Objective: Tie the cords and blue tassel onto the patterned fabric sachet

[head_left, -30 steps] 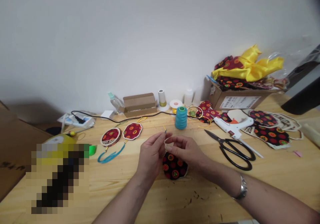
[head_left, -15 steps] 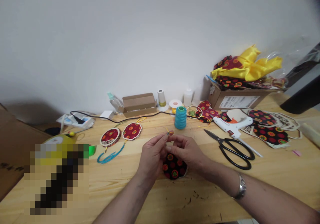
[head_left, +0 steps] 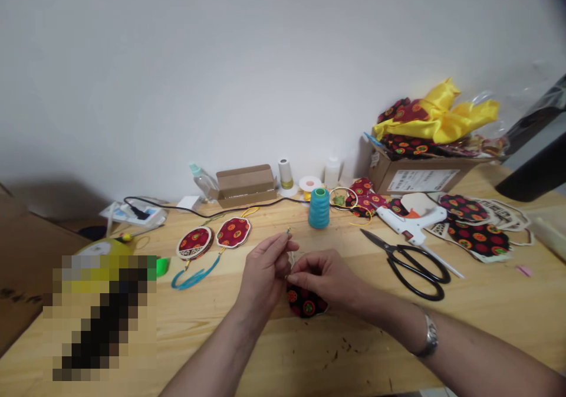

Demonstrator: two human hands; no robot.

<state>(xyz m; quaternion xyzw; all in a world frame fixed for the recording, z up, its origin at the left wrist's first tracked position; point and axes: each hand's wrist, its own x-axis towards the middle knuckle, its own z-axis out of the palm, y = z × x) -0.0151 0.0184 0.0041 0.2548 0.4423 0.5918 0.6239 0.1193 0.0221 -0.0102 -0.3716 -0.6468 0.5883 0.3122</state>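
Note:
My left hand pinches a thin yellow cord whose tip sticks up above the fingertips. My right hand presses down on a round fabric ornament, dark with red and orange flowers, which lies on the wooden table. Much of the ornament is hidden under the hand. The two hands almost touch. A silver watch sits on my right wrist.
Black scissors and a white glue gun lie to the right. A blue thread spool stands behind the hands. Two finished red ornaments lie at left. Fabric pieces and a cardboard box fill the back right.
My right hand has dropped from the cord onto the ornament and covers more of it. My left hand keeps the cord raised and has shifted slightly left.

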